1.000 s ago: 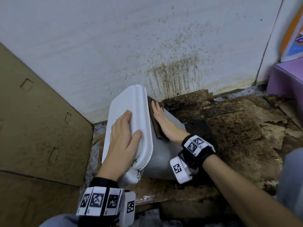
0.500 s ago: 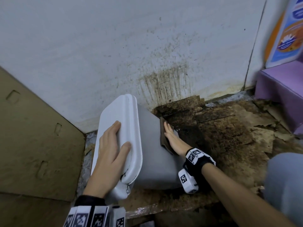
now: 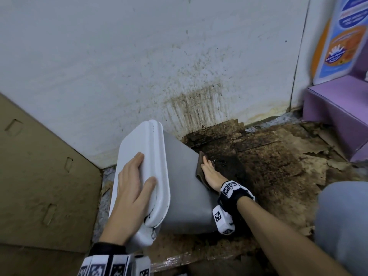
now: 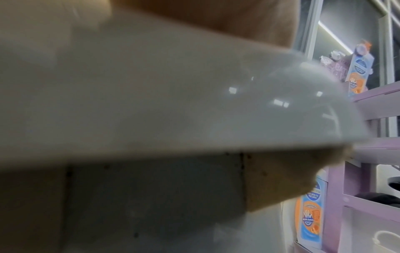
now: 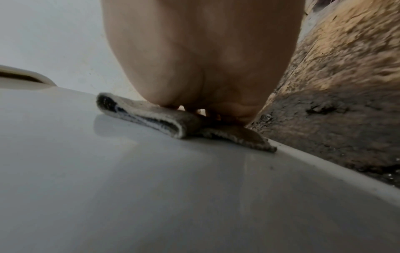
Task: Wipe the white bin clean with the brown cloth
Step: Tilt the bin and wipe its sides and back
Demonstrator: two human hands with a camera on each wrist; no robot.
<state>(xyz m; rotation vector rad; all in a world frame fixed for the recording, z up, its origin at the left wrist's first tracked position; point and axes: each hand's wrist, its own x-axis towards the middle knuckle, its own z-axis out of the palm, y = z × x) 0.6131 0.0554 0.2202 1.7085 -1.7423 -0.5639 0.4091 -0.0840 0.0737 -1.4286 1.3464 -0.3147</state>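
Stained floor (image 3: 278, 166) under a spattered wall (image 3: 139, 56). My right hand (image 3: 212, 174), fingers straight, presses the brown cloth (image 5: 173, 123) flat against the white bin (image 3: 185, 186) low on its side. My left hand (image 3: 133, 188) lies flat on the lid (image 3: 143, 140). Bin tilted, cardboard (image 3: 39, 176) at left.

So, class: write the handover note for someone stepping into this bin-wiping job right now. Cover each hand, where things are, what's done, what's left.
Left hand: flat on the lid of the white bin, steadying it, tipped on its side.
Right hand: open, pressing the folded brown cloth against the bin's upper side, near the base end.
Done: wiping is in progress on this side; it looks mostly clean.
Left: lid and the hidden sides, unchecked. Floor beside the bin is filthy; keep the cloth off it.
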